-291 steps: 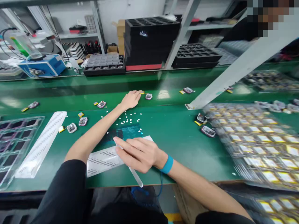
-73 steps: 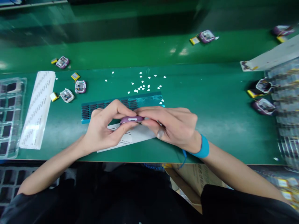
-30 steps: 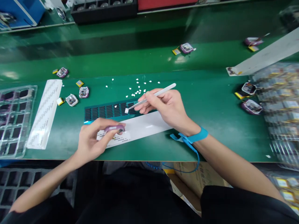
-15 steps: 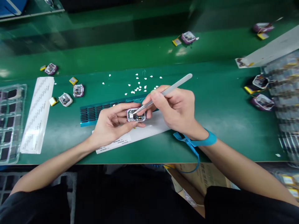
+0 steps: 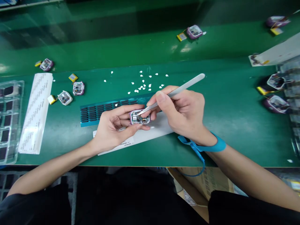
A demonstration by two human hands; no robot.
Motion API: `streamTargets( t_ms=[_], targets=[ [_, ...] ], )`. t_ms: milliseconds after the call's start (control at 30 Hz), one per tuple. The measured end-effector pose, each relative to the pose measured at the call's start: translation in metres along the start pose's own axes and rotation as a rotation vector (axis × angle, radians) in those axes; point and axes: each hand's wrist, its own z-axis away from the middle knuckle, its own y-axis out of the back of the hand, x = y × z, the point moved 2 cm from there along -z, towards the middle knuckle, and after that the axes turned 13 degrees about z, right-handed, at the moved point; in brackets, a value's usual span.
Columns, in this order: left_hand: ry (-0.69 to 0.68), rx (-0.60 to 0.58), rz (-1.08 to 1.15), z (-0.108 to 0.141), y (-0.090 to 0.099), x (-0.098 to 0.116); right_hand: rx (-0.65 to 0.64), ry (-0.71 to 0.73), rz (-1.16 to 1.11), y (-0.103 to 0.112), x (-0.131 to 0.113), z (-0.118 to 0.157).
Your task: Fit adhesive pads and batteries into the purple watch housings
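Note:
Between its thumb and fingers, my left hand [image 5: 114,125] holds a small purple-and-white device [image 5: 140,117], its open side with the circuit board facing up. My right hand [image 5: 181,109] grips metal tweezers [image 5: 187,85], whose tip reaches into the device's left part. Some right fingers touch or nearly touch the device's right edge. Under the hands lie a blue sheet with black strips [image 5: 90,114] and a white strip [image 5: 150,132]. Small white stickers [image 5: 150,85] are scattered just beyond. A blue wrist strap [image 5: 217,143] circles my right wrist.
More opened devices with yellow batteries lie at left [image 5: 65,97], at the back [image 5: 194,32] and at right [image 5: 276,104]. A printed white sheet [image 5: 35,115] and a clear tray [image 5: 14,122] are at far left. Stacked clear trays stand at the right edge.
The view has shifted a little, so most things at the right appear farther right. Both hands keep their grips, and the tweezers' tip remains inside the device.

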Motion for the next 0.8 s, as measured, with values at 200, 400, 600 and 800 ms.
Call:
streamTargets(
  t_ms=[200,400,600,800],
  targets=[
    [0.026,0.017,-0.036,0.001,0.001,-0.001,0.026,-0.004,0.003,-0.002,-0.002,0.002],
    [0.017,0.038,-0.027,0.001,0.001,0.004,0.082,0.227,0.012,0.001,0.000,0.006],
    [-0.154,0.185,-0.230,-0.011,0.020,0.020,0.187,0.347,0.213,0.014,0.007,0.004],
    [-0.238,0.256,-0.332,-0.024,0.038,0.020,-0.049,0.261,0.287,0.001,0.022,-0.013]
  ],
)
